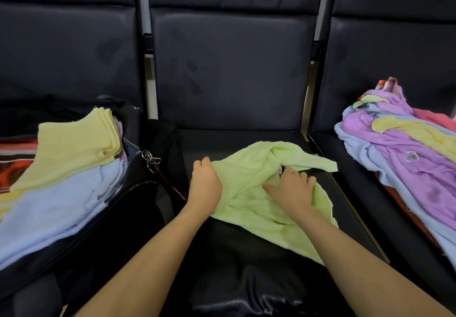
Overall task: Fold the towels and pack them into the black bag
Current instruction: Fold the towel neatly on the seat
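We see a light green towel (249, 193) lying rumpled on the middle black seat (222, 144), its long axis running from near right to far left, one loose corner pointing right. Left hand (206, 183) pinches the towel's left edge, fingers curled. Right hand (291, 188) presses flat on its middle, fingers spread. Black bag (118, 208) sits on the left, with folded yellow towels (74, 151) over light blue towels (56, 208). Unfolded towel pile (404, 154) lies on the right seat.

Row of dark padded seats (229, 70), pale wall strips (151, 89) between backrests, dim light
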Demonstrator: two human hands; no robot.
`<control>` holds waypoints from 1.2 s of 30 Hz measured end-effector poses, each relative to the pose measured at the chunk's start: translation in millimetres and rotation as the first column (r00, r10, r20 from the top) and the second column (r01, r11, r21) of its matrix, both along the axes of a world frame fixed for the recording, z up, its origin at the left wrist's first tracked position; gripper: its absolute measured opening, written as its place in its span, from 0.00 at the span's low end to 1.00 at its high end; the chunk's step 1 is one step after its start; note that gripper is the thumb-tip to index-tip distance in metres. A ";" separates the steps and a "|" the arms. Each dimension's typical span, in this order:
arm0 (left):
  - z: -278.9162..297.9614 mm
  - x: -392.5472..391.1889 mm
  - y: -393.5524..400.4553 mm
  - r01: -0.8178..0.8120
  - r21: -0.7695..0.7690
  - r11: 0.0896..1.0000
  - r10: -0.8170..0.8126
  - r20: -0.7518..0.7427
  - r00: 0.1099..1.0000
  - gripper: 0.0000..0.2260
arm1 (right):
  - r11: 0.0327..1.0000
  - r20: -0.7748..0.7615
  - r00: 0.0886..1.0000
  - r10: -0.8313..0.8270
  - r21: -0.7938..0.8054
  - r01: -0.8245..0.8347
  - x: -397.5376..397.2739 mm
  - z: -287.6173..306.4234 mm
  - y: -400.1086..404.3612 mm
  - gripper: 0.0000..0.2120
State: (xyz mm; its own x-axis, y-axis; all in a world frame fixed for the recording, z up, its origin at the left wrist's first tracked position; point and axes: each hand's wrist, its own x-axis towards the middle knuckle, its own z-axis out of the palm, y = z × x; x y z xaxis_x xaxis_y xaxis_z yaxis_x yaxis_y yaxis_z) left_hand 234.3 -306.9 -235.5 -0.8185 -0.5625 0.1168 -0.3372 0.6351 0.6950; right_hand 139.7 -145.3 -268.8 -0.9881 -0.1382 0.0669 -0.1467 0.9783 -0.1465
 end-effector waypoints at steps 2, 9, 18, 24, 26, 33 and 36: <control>-1.3 1.8 0.2 -0.011 -0.051 0.999 0.013 0.047 0.999 0.11 | 1.000 0.002 1.000 0.022 -0.004 -0.022 -0.8 -5.3 -1.4 0.22; 5.0 5.2 3.7 -0.021 -0.123 0.992 0.014 -0.055 0.998 0.09 | 0.809 -0.189 0.975 0.119 -0.551 -0.205 6.7 16.1 -9.4 0.08; 44.9 11.4 8.2 0.183 0.010 0.983 -0.161 -0.432 0.887 0.17 | 0.368 -0.524 0.824 0.213 -0.739 -0.565 36.3 98.3 -8.8 0.05; 53.3 19.1 25.7 0.391 -0.028 0.920 -0.377 -0.337 0.863 0.17 | 0.224 -0.440 0.802 0.404 -0.802 -0.553 47.5 105.2 -9.5 0.06; 54.2 17.8 29.2 0.413 0.032 0.910 -0.373 -0.367 0.852 0.09 | 0.196 -0.434 0.766 0.474 -0.796 -0.573 49.8 104.3 -10.0 0.09; 58.8 18.2 22.5 0.215 -0.040 0.976 -0.205 -0.502 0.840 0.08 | 0.332 -0.220 0.853 0.474 -0.852 -0.404 42.2 96.8 -4.4 0.14; 56.5 15.9 17.9 0.205 -0.187 0.961 -0.272 -0.498 0.823 0.10 | 0.408 -0.189 0.829 0.526 -0.799 -0.442 40.4 93.4 -3.3 0.05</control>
